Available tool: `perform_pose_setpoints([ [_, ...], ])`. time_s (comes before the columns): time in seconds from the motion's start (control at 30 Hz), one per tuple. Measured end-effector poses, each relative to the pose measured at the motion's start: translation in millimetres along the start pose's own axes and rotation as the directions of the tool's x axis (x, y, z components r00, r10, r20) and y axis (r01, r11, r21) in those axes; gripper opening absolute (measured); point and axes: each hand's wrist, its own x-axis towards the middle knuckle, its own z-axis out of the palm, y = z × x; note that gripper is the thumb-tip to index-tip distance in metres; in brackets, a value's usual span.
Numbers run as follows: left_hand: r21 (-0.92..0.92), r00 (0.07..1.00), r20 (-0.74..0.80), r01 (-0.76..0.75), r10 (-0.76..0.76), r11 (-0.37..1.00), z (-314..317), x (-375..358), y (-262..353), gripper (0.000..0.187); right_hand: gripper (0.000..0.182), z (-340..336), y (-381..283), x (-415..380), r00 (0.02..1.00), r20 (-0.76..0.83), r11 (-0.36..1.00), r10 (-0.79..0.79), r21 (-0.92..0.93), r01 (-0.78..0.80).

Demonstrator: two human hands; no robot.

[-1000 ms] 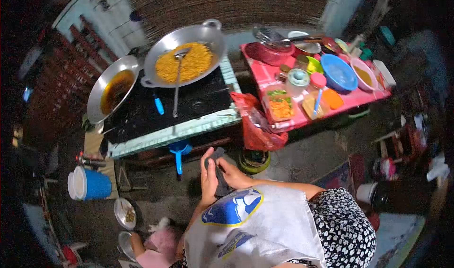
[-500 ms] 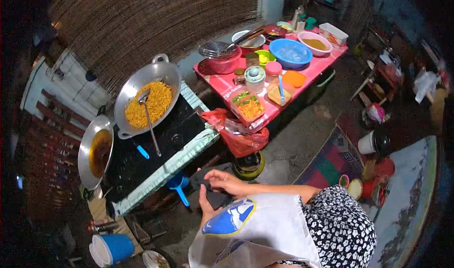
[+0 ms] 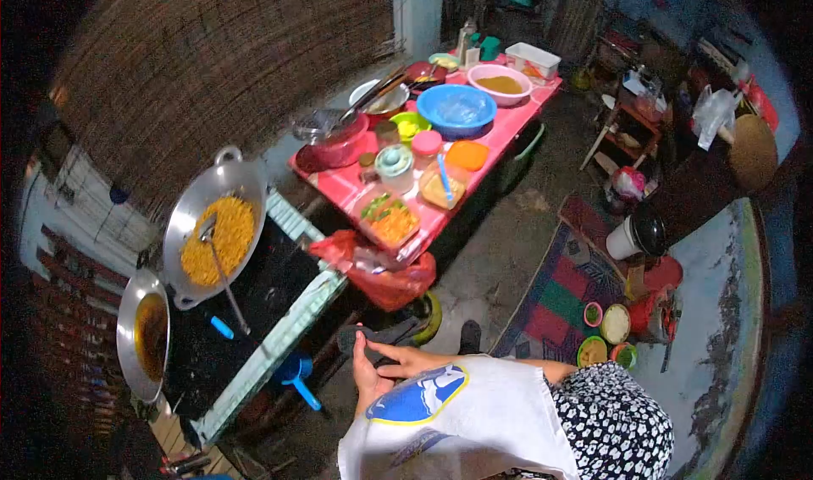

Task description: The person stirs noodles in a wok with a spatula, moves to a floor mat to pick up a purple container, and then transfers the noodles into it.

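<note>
My left hand [image 3: 366,371] and my right hand [image 3: 406,360] are together in front of my chest, both gripping a dark cloth [image 3: 373,338] held above my white printed apron [image 3: 449,421]. Up and to the left stands a black stove [image 3: 246,310] carrying a large wok of yellow fried noodles [image 3: 212,230] with a metal ladle [image 3: 218,264] resting in it. A second wok of dark oil [image 3: 146,334] sits at the far left.
A pink table [image 3: 339,183] holds several bowls, jars and tubs of chopped vegetables. A red plastic bag [image 3: 381,277] hangs at its near corner. A patterned mat [image 3: 567,294], small bowls [image 3: 605,336] and a white-and-black pot [image 3: 631,238] lie on the floor to the right.
The view has swung right, so stove and table slid left and tilted. My hands stay together on the dark cloth, now held flatter, with the right hand laid over it.
</note>
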Motion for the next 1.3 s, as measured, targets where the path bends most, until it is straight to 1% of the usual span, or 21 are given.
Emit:
perform_pose_setpoints([
  [0.17, 0.085, 0.990, 0.036, 0.135, -0.138, 0.987, 51, 60, -53, 0.037, 0.066, -86, -11, -37, 0.992, -0.102, 0.973, -0.080, -0.225, 0.056],
  [0.23, 0.095, 0.994, -0.044, 0.101, -0.097, 0.990, 77, 82, -84, 0.032, 0.065, -120, -19, -59, 0.977, -0.169, 0.986, -0.130, -0.122, 0.110],
  [0.3, 0.252, 0.992, -0.058, -0.091, 0.109, 0.964, 122, 82, -103, 0.031, 0.063, -154, -16, -73, 0.942, -0.244, 0.919, -0.232, -0.373, 0.130],
  [0.33, 0.343, 0.979, -0.056, -0.167, 0.198, 0.924, 128, 92, -111, 0.032, 0.057, -169, -37, -84, 0.948, -0.272, 0.898, -0.167, -0.439, 0.032],
  [0.4, 0.385, 0.967, -0.061, -0.208, 0.249, 0.899, 153, 89, -105, 0.034, 0.039, -199, -37, -98, 0.945, -0.296, 0.937, -0.140, -0.349, 0.029],
  [0.43, 0.468, 0.989, -0.105, -0.041, 0.101, 0.883, 166, 78, -91, 0.042, 0.040, -207, -35, -102, 0.932, -0.356, 0.991, 0.075, 0.128, -0.031],
  [0.5, 0.603, 0.971, 0.131, -0.238, 0.199, 0.762, 163, 80, -94, 0.053, 0.047, -210, -49, -92, 0.853, -0.487, 0.937, 0.188, 0.350, -0.006],
  [0.57, 0.765, 0.750, 0.516, -0.621, 0.414, 0.171, 145, 86, -112, 0.070, 0.057, -207, -29, -77, 0.901, -0.310, 0.796, 0.303, 0.602, -0.061],
  [0.6, 0.887, 0.877, 0.419, -0.451, 0.233, 0.101, 142, 79, -119, 0.078, 0.061, -202, -46, -73, 0.881, -0.063, 0.618, 0.469, 0.736, -0.276],
  [0.63, 0.952, 0.924, 0.261, -0.294, 0.281, 0.081, 142, 71, -129, 0.079, 0.061, -195, -17, -62, 0.926, -0.190, 0.800, 0.325, 0.577, -0.163],
  [0.73, 0.971, 0.919, 0.209, -0.236, 0.335, 0.042, 116, 57, -105, 0.076, 0.050, -183, 15, -38, 0.951, -0.030, 0.817, 0.308, 0.520, -0.248],
  [0.77, 0.977, 0.915, 0.190, -0.211, 0.356, 0.018, 108, 47, -100, 0.077, 0.048, -175, 10, -29, 0.971, 0.010, 0.906, 0.238, 0.357, -0.226],
  [0.83, 0.983, 0.920, 0.147, -0.176, 0.363, 0.048, 92, 28, -89, 0.079, 0.044, -154, 3, -16, 0.988, 0.122, 0.995, 0.095, 0.022, -0.099],
  [0.9, 0.961, 0.863, -0.004, -0.136, 0.506, 0.241, 74, 11, -79, 0.082, 0.030, -128, 11, 1, 0.957, 0.120, 0.923, 0.263, 0.256, -0.286],
  [0.93, 0.907, 0.737, 0.111, -0.350, 0.667, 0.235, 46, 15, -87, 0.083, 0.030, -116, 8, 10, 0.952, 0.168, 0.928, 0.258, 0.231, -0.292],
  [1.03, 0.819, 0.666, 0.080, -0.468, 0.742, 0.332, 1, -5, -72, 0.081, 0.010, -73, -16, 34, 0.936, 0.233, 0.939, 0.265, 0.161, -0.305],
  [1.1, 0.508, 0.726, -0.090, -0.556, 0.682, 0.658, -10, -36, -56, 0.066, 0.011, -46, -12, 51, 0.929, 0.325, 0.984, 0.175, -0.040, -0.172],
  [1.17, 0.110, 0.902, -0.238, -0.342, 0.359, 0.933, 0, -108, -15, 0.061, 0.015, -16, -6, 65, 0.876, 0.422, 0.972, 0.233, -0.128, -0.197],
  [1.23, 0.285, 0.703, -0.230, -0.613, 0.673, 0.737, -57, -93, -30, 0.062, 0.019, 3, 22, 85, 0.798, 0.529, 0.950, 0.290, -0.262, -0.171],
  [1.27, 0.252, 0.664, -0.284, -0.645, 0.692, 0.722, -91, -91, -45, 0.062, 0.022, 16, 33, 90, 0.799, 0.525, 0.941, 0.295, -0.303, -0.148],
  [1.3, 0.534, 0.524, -0.261, -0.621, 0.810, 0.574, -131, -81, -67, 0.051, 0.019, 29, 26, 95, 0.778, 0.599, 0.958, 0.189, -0.286, -0.013],
])
